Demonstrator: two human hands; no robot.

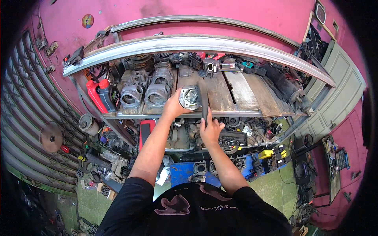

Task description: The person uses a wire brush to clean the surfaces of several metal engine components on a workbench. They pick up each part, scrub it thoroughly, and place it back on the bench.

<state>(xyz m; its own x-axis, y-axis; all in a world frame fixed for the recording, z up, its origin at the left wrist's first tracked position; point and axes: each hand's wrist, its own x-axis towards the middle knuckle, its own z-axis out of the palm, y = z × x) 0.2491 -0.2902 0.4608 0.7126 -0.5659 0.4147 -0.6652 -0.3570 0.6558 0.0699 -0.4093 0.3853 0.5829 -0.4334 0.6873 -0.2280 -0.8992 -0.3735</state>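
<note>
My left hand point(173, 104) is closed around the side of a grey metal cylinder head point(189, 98), holding it up in front of the shelf's front edge. Its round hollow and bolt holes face me. Just right of it, my right hand point(212, 131) grips the lower end of a long, flat, dark file point(204, 103), index finger stretched along it. The file stands almost upright in the picture, its upper part blurred, close beside the cylinder head. I cannot tell whether the two touch.
Several engine crankcases point(158, 94) stand left on the wooden shelf point(220, 94), beside red and black oil bottles point(109, 96). A metal rail point(197, 42) crosses above. Greasy parts crowd the lower shelf. Below are a blue surface point(181, 173) with metal parts and yellow boxes point(265, 154).
</note>
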